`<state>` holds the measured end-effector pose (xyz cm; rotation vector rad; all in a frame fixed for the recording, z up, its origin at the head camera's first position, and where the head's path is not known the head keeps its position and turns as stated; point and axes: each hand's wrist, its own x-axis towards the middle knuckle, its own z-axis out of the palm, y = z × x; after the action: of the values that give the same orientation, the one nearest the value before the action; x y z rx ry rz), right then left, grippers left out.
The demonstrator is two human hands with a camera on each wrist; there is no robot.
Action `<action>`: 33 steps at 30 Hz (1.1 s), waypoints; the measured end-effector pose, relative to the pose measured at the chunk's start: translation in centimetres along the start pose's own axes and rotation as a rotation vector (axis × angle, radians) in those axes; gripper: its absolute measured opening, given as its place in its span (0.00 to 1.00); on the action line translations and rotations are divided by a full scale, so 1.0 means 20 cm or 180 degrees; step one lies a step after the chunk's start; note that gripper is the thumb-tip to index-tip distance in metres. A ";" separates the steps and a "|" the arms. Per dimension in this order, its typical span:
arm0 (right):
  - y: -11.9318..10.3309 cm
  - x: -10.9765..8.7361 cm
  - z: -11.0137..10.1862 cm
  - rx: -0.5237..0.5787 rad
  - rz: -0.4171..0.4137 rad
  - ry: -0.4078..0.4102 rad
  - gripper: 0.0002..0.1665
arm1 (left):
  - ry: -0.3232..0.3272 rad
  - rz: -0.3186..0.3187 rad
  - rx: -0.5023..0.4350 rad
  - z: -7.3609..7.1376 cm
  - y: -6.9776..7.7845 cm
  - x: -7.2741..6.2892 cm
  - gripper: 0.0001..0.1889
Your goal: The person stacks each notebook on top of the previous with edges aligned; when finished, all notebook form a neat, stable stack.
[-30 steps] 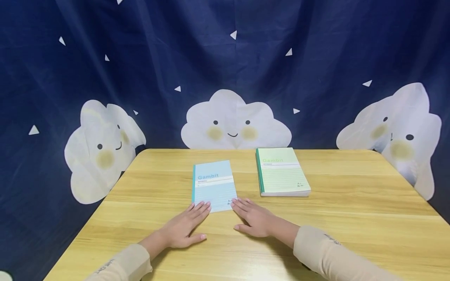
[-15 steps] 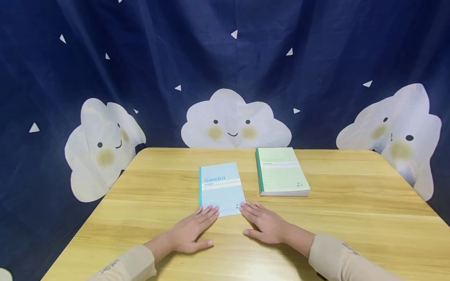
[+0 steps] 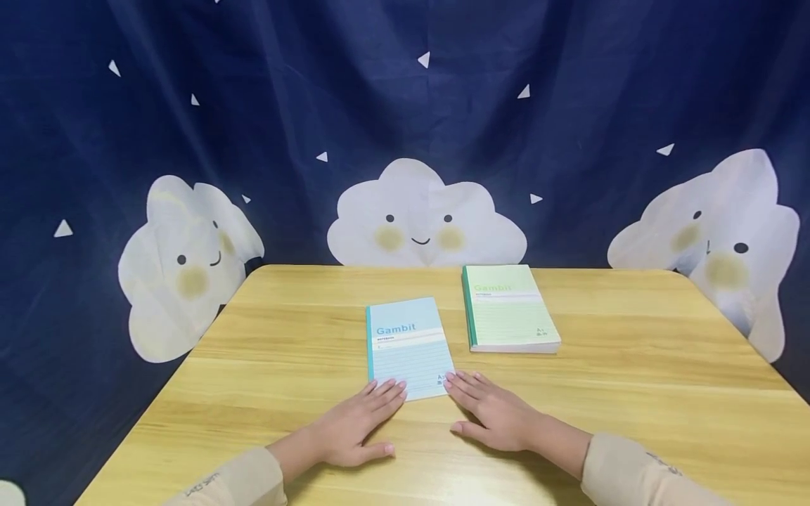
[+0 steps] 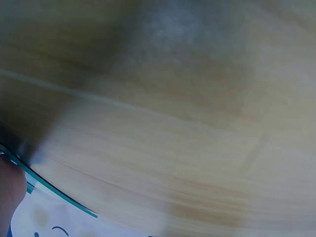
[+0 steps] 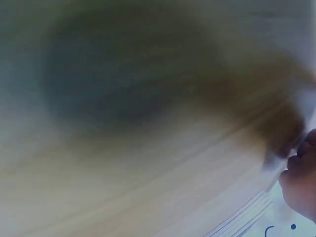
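Observation:
A light blue notebook [image 3: 408,344] marked "Gambit" lies flat on the wooden table, slightly turned, its teal spine to the left. On its near left corner rest the straight fingertips of my left hand [image 3: 356,427], palm down with the thumb spread. My right hand [image 3: 496,416] lies the same way, its straight fingertips touching the near right corner. Only a bit of the left hand [image 4: 10,190] shows in the left wrist view, by a thin teal edge [image 4: 59,192]. In the right wrist view, part of the right hand [image 5: 300,185] appears at the right edge.
Farther back and to the right, a thick green "Gambit" notebook pile [image 3: 509,313] with a dark green spine lies on the table [image 3: 633,365]. Behind the table's far edge hangs a dark blue curtain [image 3: 367,84] printed with smiling white clouds.
Both hands and the blue notebook have slid together to the right and nearer to me. The fingertips keep their place at its near corners. The green pile stays where it was.

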<state>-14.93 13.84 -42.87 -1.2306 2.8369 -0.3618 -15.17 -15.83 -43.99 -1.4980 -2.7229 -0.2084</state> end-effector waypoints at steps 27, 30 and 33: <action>-0.13 0.22 0.02 0.0035 0.1370 0.0656 0.34 | 0.0491 -0.2543 0.0060 -0.01 0.13 0.20 0.35; -0.14 0.23 0.03 0.0017 0.1319 0.0618 0.32 | 0.0525 -0.2507 0.0056 -0.02 0.13 0.21 0.34; -0.15 0.24 0.03 -0.0006 0.1293 0.0608 0.31 | 0.0602 -0.2480 -0.0033 -0.02 0.13 0.21 0.33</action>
<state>-15.97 8.15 -42.46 -0.6192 3.1450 -0.4767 -15.22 -11.02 -43.03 -0.3177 -2.9743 -0.3481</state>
